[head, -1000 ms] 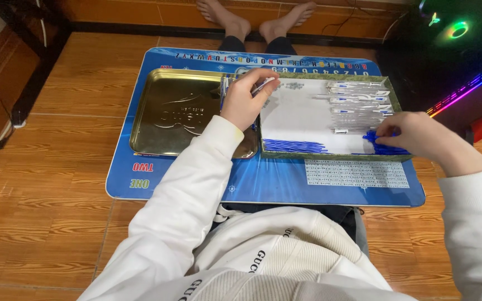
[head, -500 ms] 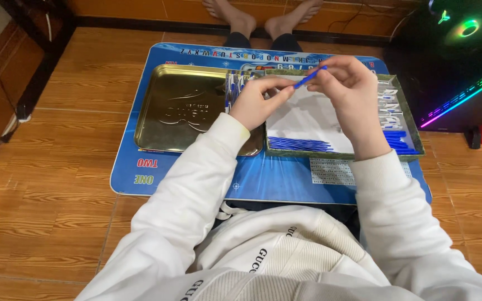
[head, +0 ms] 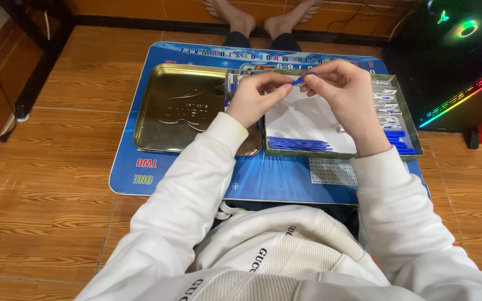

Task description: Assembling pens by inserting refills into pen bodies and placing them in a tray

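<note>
a: start at the left. what's there?

b: a gold tin lid (head: 179,111) lies flat on a blue mat (head: 285,178), on a wooden floor (head: 57,167). its right edge is just beside a shallow tray (head: 405,120).

a: and the left hand?

b: the left hand (head: 252,97) is raised over the seam between lid and tray. its fingers are curled, thumb and fingertips pinching the near end of a thin blue stick (head: 302,79).

a: where does the stick lie relative to both hands?

b: between them, held above the tray's white floor. it tilts up toward the right. the left fingers meet its lower left end, the right fingers its upper right part.

a: the right hand, then?

b: the right hand (head: 350,97) is just beside the left, fingertips almost touching, also pinched shut on the stick. the palm faces down over the tray.

a: what's in the tray?

b: a row of blue sticks (head: 299,145) along the near edge, under the hands. more blue sticks and small white parts (head: 383,103) lie at the right side, past the right wrist.

a: further right?

b: a dark computer case (head: 458,56) with coloured lights stands on the floor, well apart from the hands.
</note>
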